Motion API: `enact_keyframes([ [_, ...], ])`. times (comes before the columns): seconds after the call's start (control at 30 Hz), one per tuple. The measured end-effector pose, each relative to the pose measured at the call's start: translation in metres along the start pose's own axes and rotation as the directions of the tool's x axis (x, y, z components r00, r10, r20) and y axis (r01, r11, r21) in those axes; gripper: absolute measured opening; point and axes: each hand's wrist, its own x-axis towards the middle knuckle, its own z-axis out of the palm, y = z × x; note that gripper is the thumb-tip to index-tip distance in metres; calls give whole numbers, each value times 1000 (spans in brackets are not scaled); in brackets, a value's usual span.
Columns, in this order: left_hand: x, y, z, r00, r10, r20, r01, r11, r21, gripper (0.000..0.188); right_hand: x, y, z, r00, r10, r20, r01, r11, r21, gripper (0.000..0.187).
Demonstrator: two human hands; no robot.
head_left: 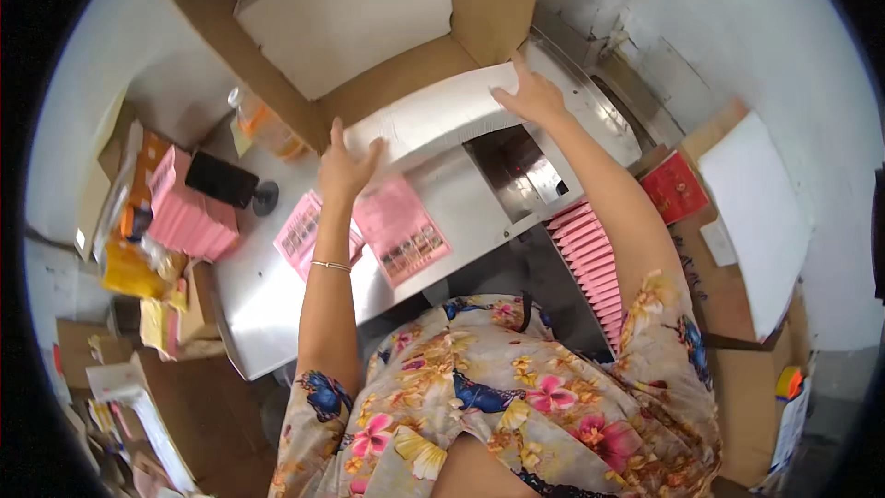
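The box [498,5] sits at the far side of the metal table [263,304], its open side turned toward the person, probably so that both arms can reach it straight on. A white flap [433,120], apparently part of the box, spans its near edge. The left hand [348,168] is at the flap's left end and the right hand [536,100] at its right end; such wide spacing likely steadies the flap evenly and stops it twisting. On each hand the thumb and forefinger are spread well apart, with the other fingers mostly hidden; blur leaves me unable to tell whether either hand grips the edge or only presses on it. Nor can I tell whether the box's full weight rests on the table.

Below the left hand lie a pink packet [402,231] and, just beside it, a second packet [302,229], both near the table's front edge, perhaps for easy reach. A pink row [590,267] stands in a lower space by the right forearm, packed close, which seems to hold it upright. The phone [221,179] leans on a small stand [265,198] at the left, and a bottle [267,126] stands next to the box, out of the hands' way.
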Motion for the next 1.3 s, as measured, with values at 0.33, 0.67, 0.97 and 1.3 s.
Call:
enact_keyframes([
  [0.33, -30, -77, 2, 968, 219, -127, -242, 947, -213, 78, 3, 52, 15, 992, -45, -121, 103, 837, 537, 88],
  [0.67, -49, -72, 7, 971, 156, -182, -176, 979, -99, 46, -14, 25, 64, 919, -278, -280, 371, 850, 374, 56],
  [0.97, -72, 2, 27, 787, 493, -370, -515, 856, 44, 49, -30, 46, 51, 917, 37, -397, 153, 887, 436, 52],
  [1.3, -56, 194, 157, 782, 601, 163, 24, 232, -972, 67, -130, 38, -17, 724, 14, -690, 163, 968, 190, 54],
])
